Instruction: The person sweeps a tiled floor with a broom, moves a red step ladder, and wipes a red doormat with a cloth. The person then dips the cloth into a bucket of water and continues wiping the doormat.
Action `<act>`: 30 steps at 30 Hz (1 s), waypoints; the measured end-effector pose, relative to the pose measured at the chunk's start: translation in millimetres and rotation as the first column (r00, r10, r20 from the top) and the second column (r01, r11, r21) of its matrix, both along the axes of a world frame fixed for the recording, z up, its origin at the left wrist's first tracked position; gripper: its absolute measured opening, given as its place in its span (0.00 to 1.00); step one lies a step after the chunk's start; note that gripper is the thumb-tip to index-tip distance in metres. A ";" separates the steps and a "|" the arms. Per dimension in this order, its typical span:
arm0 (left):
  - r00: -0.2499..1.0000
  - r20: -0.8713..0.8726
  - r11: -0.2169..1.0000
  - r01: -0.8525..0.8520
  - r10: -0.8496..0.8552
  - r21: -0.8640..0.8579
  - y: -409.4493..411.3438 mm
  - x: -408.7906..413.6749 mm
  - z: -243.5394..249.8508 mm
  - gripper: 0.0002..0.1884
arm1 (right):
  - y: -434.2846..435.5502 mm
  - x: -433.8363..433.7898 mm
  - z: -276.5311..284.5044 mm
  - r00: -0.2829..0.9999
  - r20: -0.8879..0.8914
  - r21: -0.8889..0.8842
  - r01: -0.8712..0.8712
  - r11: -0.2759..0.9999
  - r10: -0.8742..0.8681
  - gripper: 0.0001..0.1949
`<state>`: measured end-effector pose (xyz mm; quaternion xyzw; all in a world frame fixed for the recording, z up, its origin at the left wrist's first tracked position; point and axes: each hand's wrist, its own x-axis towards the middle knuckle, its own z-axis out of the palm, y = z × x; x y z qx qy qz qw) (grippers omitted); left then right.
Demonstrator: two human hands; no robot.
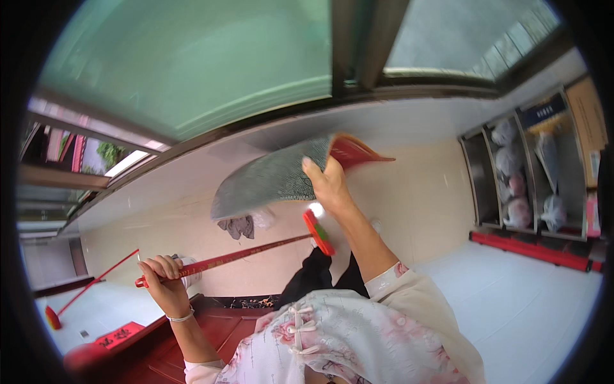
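My left hand (165, 276) is closed around the upper end of the red handle of a broom (249, 252). The broom's orange and green head (318, 232) is near my feet. My right hand (328, 185) grips a floor mat (273, 177) by its edge and holds it up off the floor. The mat's grey textured backing faces me, and a folded part shows its red face (355, 149). Part of the mat is blurred. Below its left end, a crumpled grey cloth (238, 227) lies on the tiled floor.
A shoe rack (523, 168) with several plastic-wrapped things stands at the right wall. Sliding windows (206, 62) run along the far wall. A red door (216, 326) is at lower left, a white bucket-like container (191, 271) behind my left hand. Another red-handled broom (96, 281) leans farther left.
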<state>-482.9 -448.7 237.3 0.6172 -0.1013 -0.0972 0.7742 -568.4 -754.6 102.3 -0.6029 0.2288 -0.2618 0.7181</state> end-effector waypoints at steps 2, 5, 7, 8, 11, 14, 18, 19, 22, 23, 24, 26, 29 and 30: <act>0.998 -0.016 0.998 0.064 -0.065 -0.026 -12.2 -11.2 0.3 0.21 | -32.0 -22.4 -17.4 0.997 -0.046 0.304 0.072 0.950 -0.061 0.15; 0.994 -0.032 0.993 0.106 -0.107 -0.054 -53.4 -15.3 -13.3 0.20 | -60.2 -63.4 -40.9 0.881 -0.351 0.027 0.349 0.937 -0.318 0.17; 0.995 -0.052 0.996 0.082 -0.083 -0.022 -64.4 -20.6 -9.2 0.20 | -62.2 -101.4 -31.9 0.912 -0.368 0.069 0.222 0.973 -0.182 0.18; 0.997 -0.029 0.998 0.070 -0.070 -0.004 -76.2 -21.4 -14.4 0.20 | -70.9 -119.2 -49.1 0.940 -0.278 0.095 0.230 0.968 -0.197 0.19; 0.994 -0.009 0.993 0.106 -0.106 0.049 -112.0 -33.8 -13.2 0.20 | -103.7 -183.7 -53.1 0.931 -0.161 0.422 0.364 0.831 -0.326 0.16; 0.987 0.004 0.984 0.159 -0.160 0.074 -138.7 -36.7 -11.7 0.21 | -135.8 -227.5 -26.9 0.895 -0.268 0.635 0.443 0.633 -0.358 0.10; 0.987 0.028 0.983 0.154 -0.157 0.096 -164.1 -38.6 -14.6 0.21 | -167.4 -270.3 -29.1 0.763 -0.413 0.520 0.646 0.558 -0.497 0.06; 0.986 0.039 0.982 0.156 -0.161 0.110 -168.2 -39.3 -15.0 0.20 | -178.7 -282.8 -32.3 0.730 -0.438 0.509 0.683 0.524 -0.524 0.06; 0.987 0.070 0.984 0.137 -0.145 0.113 -179.6 -44.9 -12.6 0.20 | -209.5 -313.9 -35.7 0.729 -0.268 0.672 0.610 0.419 -0.630 0.04; 0.987 0.086 0.985 0.126 -0.136 0.118 -179.8 -44.4 -14.8 0.21 | -216.2 -322.4 -33.7 0.731 -0.254 0.660 0.610 0.439 -0.633 0.04; 0.986 0.107 0.985 0.115 -0.129 0.127 -180.1 -42.9 -13.1 0.21 | -222.5 -330.0 -31.2 0.734 -0.237 0.651 0.606 0.457 -0.636 0.04; 0.988 0.140 0.992 0.053 -0.069 0.118 -174.4 -41.1 -5.2 0.21 | -232.2 -338.9 -20.1 0.742 -0.267 0.580 0.633 0.513 -0.615 0.04; 0.982 0.187 0.996 -0.024 0.007 0.089 -147.1 -34.3 29.4 0.22 | -236.4 -349.8 2.7 0.692 -0.417 0.338 0.719 0.607 -0.589 0.07; 0.959 0.277 0.992 -0.092 0.064 0.089 -144.8 -37.0 34.7 0.20 | -243.2 -361.6 -5.6 0.658 -0.445 0.332 0.752 0.570 -0.608 0.09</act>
